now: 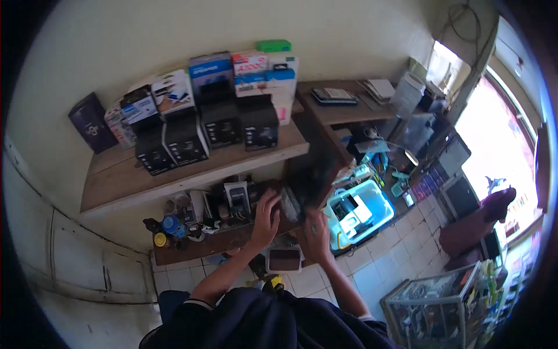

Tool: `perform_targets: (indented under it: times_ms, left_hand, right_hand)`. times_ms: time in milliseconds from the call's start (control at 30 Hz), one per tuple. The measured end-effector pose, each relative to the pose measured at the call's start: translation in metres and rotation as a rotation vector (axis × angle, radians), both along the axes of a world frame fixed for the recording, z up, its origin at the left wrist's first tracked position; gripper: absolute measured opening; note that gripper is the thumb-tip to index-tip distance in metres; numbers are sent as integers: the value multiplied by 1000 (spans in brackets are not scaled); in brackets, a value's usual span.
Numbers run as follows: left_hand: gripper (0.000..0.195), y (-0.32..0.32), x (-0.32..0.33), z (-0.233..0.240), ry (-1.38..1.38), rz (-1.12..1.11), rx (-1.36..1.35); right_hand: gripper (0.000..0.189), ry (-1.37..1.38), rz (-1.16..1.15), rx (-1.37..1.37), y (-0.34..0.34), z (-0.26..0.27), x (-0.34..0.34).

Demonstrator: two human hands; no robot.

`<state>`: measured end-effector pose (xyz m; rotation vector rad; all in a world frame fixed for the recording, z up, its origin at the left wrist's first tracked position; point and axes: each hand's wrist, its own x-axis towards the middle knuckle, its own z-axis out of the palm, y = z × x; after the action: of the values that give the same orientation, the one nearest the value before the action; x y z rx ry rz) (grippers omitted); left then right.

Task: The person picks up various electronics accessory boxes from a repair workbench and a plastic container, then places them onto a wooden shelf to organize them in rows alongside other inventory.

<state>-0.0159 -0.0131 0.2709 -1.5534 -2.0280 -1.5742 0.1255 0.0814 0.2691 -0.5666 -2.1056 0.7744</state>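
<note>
Both of my hands reach forward over the lower wooden shelf. My left hand (264, 220) has its fingers spread, beside a clear plastic bag (290, 204); nothing shows in its grasp. My right hand (317, 233) is at the edge of the wooden divider, at the lower end of a blurred dark object (314, 176). Whether it grips that object is unclear. Just right of my right hand stands a translucent plastic tub (383, 203) with a white box and dark items inside. Left of my left hand, a boxed phone-like item (237, 197) stands among small goods.
Black boxes (185, 137) and other cartons crowd the upper wooden shelf (244, 163). A lit desk lamp (411, 158) stands beyond the tub. At the lower right is a glass display case (429, 305). A blue-lidded jar (172, 224) sits on the lower shelf (196, 251).
</note>
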Motion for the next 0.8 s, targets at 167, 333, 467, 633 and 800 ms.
perform_targets:
  times_ms: [167,333,467,633,800]
  left_hand:
    - [29,-70,23,-165,-125,-143,-546]
    - [24,-175,11,-267,-180,-86,-1135]
    - [21,-169,17,-284,-238,-73,-1250]
    - [24,-38,68,-269,-383,-333,-817]
    - [23,155,123,-241,-670,-453,-302]
  right_hand:
    - [21,-393,-166,-503,-96,-202,197]
    - [24,-824,-925,-1017,-233,-301,382]
    - [23,-698,-1235,-1390,-271,-333,429]
    - [18,68,-1071,-1266,-194,-361,358]
    - [21,47,-822,-808,12,-258,193]
